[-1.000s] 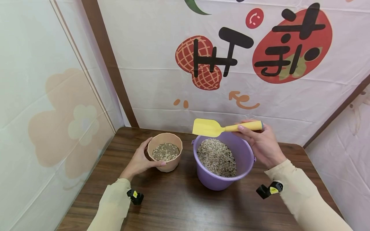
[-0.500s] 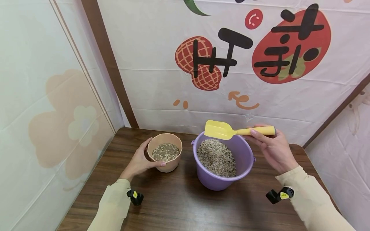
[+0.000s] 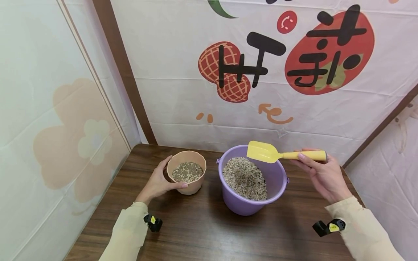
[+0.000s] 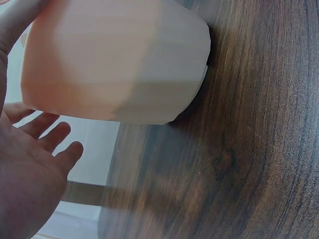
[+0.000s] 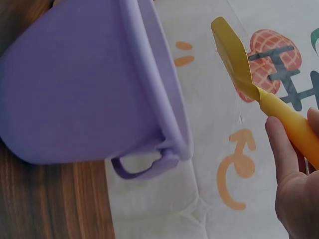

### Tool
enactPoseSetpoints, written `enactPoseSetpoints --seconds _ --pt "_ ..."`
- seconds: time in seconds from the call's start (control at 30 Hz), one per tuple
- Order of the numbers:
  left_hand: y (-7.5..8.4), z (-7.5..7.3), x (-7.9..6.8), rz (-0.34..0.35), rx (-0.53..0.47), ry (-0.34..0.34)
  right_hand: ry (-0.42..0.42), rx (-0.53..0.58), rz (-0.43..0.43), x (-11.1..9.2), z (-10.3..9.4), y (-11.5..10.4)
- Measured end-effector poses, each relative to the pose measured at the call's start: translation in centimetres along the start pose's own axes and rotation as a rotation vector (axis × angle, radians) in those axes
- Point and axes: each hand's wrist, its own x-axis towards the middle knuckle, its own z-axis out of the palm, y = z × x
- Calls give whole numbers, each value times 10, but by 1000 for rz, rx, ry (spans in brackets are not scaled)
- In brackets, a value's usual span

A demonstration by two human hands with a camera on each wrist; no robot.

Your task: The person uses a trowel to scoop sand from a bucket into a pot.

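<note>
1. Scoop (image 3: 263,152): yellow, held aloft, its blade over the right far part of the bucket (image 3: 240,203) as seen from the head; no load shows on the blade. It is probably light and stiff, with little risk of breakage; its smooth finish may turn in a loose hold.
2. Handle (image 3: 315,156): rounded and the natural place to take hold. The right hand (image 3: 328,179) grips it between thumb and fingers.
3. Bucket: purple, upright, between the pot (image 3: 193,188) and the right hand. Its loose grit (image 3: 245,177) likely makes it the heaviest item; the rim would be the firmest hold.
4. Pot: peach-coloured, faceted, upright, left of the bucket and apart from it. The left hand (image 3: 160,185) holds it, thumb at the near rim and fingers at the outer side. The wall looks thin but rigid; the grainy fill (image 3: 187,172) should steady it.
5. Table (image 3: 209,241): dark wood grain with a soft sheen, perhaps smooth enough for the pot to slide.
6. Room: a pale printed sheet (image 3: 173,98) hangs behind the table; another sheet (image 3: 65,50), with a faded flower, stands at the left.
</note>
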Motion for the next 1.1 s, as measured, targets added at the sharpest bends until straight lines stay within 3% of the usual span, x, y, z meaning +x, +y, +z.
enactPoseSetpoints --seconds 0.27,0.43,0.67,1.1 --pt "2 -1 1 18 45 7 4 19 -14 -7 -12 1" --pt "11 -3 2 54 112 22 10 18 -7 -9 -15 1" --pt "36 -1 6 113 168 18 10 15 -10 -12 -17 2" --pt "92 26 17 220 156 -94 15 30 -17 -14 -21 4"
